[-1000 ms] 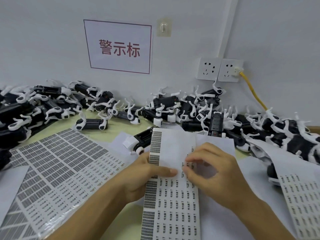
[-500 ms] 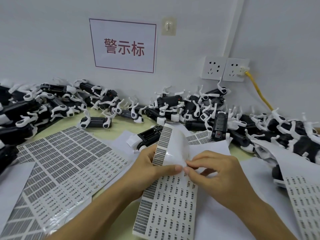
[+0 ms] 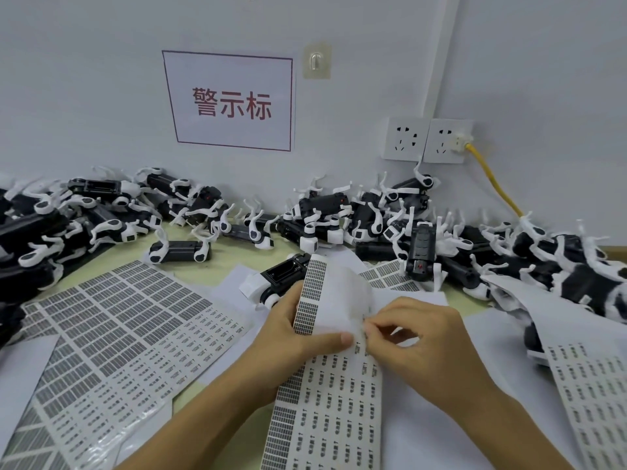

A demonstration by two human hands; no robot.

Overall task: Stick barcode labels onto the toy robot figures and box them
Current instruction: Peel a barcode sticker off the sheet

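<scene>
The left hand [image 3: 291, 330] is gripping the curled label sheet [image 3: 325, 395] at the surface's near edge, thumb pressing on top; the right hand [image 3: 424, 337] is pinching a label at the sheet's edge. Toy robot figures [image 3: 322, 212] are lying heaped along the far edge.

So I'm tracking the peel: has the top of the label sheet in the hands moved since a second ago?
Yes. The label sheet lay flat; its top now curls up toward the toy robot behind it, held by the left hand while the right hand pinches a label.

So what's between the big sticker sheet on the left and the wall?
In the head view, toy robot figures lie there in a heap on the table, between the big sticker sheet and the wall.
</scene>
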